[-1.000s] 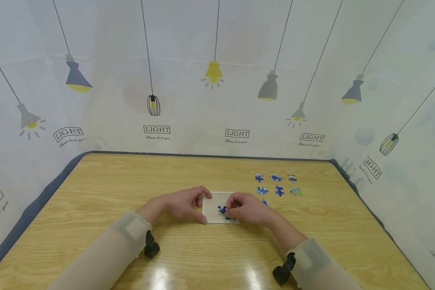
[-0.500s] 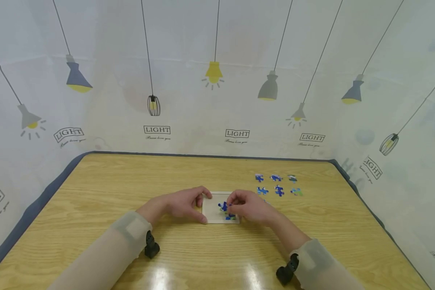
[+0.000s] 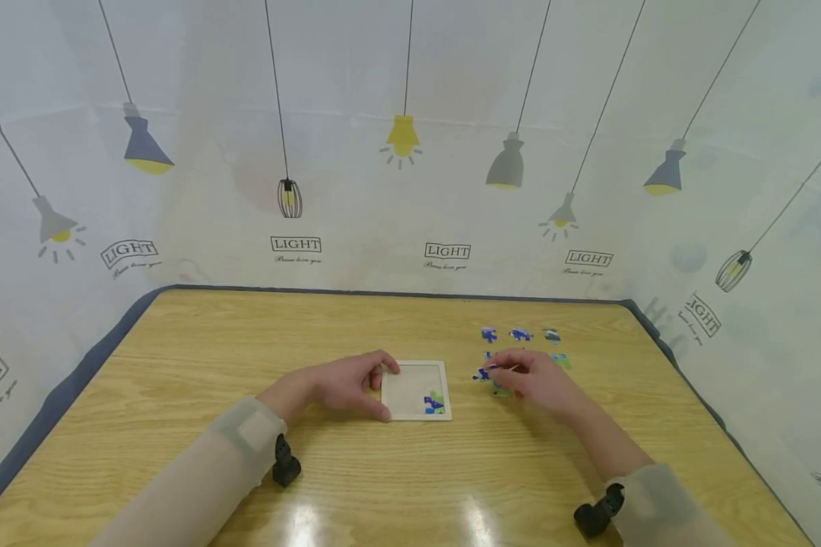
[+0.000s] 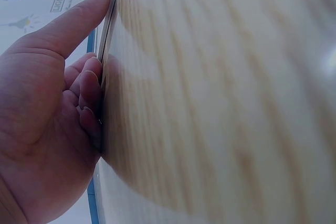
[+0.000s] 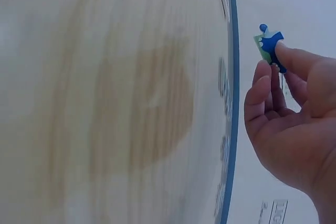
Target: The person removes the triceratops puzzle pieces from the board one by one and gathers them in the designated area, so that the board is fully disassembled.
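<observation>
A shallow white puzzle tray (image 3: 391, 395) lies on the table with a few joined blue and green pieces (image 3: 434, 403) in its near right corner. My left hand (image 3: 349, 386) holds the tray's left side, thumb at the near corner and forefinger at the far one. In the left wrist view, that hand's other fingers (image 4: 90, 90) are curled at the table surface. Right of the tray, my right hand (image 3: 530, 380) pinches a blue jigsaw piece (image 5: 271, 44) between thumb and fingers, raised off the table. Other pieces are partly hidden under this hand.
Loose jigsaw pieces lie at the back right: a blue one (image 3: 489, 335), a second blue one (image 3: 521, 334), a greyish one (image 3: 551, 335) and a green-blue one (image 3: 561, 360). A greenish piece (image 3: 501, 390) lies below the right hand. A printed curtain (image 3: 369, 266) borders the wooden table (image 3: 383, 479).
My right hand has moved right, from over the tray to beside the loose pieces, carrying the blue jigsaw piece. The joined pieces in the tray are uncovered. My left hand has stayed put.
</observation>
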`<move>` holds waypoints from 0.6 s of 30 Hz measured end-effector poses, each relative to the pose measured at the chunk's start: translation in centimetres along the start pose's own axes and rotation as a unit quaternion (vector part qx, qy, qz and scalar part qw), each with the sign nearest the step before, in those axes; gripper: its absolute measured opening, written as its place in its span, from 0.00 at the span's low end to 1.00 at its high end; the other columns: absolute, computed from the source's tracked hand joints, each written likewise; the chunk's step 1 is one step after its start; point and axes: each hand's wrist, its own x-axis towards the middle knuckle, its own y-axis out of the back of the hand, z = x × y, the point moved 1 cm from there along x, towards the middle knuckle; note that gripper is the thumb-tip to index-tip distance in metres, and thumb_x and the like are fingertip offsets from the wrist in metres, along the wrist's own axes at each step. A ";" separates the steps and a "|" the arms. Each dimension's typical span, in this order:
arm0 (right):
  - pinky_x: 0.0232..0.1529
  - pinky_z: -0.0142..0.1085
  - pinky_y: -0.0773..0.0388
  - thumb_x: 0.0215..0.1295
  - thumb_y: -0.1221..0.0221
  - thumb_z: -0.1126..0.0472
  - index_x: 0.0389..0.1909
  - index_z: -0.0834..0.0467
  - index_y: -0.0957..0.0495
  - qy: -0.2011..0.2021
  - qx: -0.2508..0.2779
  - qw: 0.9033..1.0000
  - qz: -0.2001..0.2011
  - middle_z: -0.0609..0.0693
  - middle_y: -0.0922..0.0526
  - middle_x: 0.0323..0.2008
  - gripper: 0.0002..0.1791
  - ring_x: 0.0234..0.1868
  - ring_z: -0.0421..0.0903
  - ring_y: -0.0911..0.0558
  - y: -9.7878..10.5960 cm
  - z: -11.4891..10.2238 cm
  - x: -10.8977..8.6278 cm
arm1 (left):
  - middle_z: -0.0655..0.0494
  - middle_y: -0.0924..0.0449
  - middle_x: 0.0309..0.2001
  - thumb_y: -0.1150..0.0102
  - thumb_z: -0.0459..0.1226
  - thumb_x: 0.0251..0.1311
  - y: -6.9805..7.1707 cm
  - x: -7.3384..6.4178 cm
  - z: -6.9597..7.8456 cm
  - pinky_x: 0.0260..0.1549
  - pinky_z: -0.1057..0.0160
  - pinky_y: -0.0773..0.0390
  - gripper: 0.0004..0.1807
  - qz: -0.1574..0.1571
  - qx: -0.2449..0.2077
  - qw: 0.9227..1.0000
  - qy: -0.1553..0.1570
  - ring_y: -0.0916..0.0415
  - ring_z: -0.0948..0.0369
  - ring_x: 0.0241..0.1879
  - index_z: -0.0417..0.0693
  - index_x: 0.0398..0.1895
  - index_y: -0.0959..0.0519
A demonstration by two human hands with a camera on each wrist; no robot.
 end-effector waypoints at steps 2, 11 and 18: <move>0.33 0.38 0.24 0.82 0.36 0.52 0.61 0.58 0.15 -0.011 -0.008 1.000 0.015 0.55 0.18 0.43 0.17 0.35 0.49 0.24 1.2 0.7 -0.4 | 0.55 0.29 0.47 0.18 0.47 0.62 0.0 0.0 0.0 0.49 0.60 0.31 0.38 0.000 0.000 1.000 -0.001 0.32 0.59 0.44 0.52 0.70 0.29; 0.33 0.38 0.24 0.80 0.35 0.54 0.60 0.62 0.21 -0.052 -0.059 0.995 0.054 0.54 0.15 0.41 0.18 0.34 0.48 0.22 4.5 3.3 -1.4 | 0.54 0.29 0.47 0.18 0.47 0.62 0.2 -0.1 0.2 0.49 0.60 0.32 0.37 -0.002 0.000 1.000 -0.004 0.32 0.59 0.44 0.51 0.70 0.28; 0.40 0.39 0.22 0.79 0.35 0.56 0.58 0.64 0.19 -0.082 -0.091 0.991 0.045 0.56 0.12 0.45 0.17 0.41 0.47 0.19 5.1 4.2 -1.8 | 0.53 0.29 0.47 0.18 0.46 0.63 0.1 -0.1 0.2 0.48 0.61 0.32 0.38 -0.003 -0.001 1.000 -0.008 0.33 0.59 0.43 0.49 0.70 0.29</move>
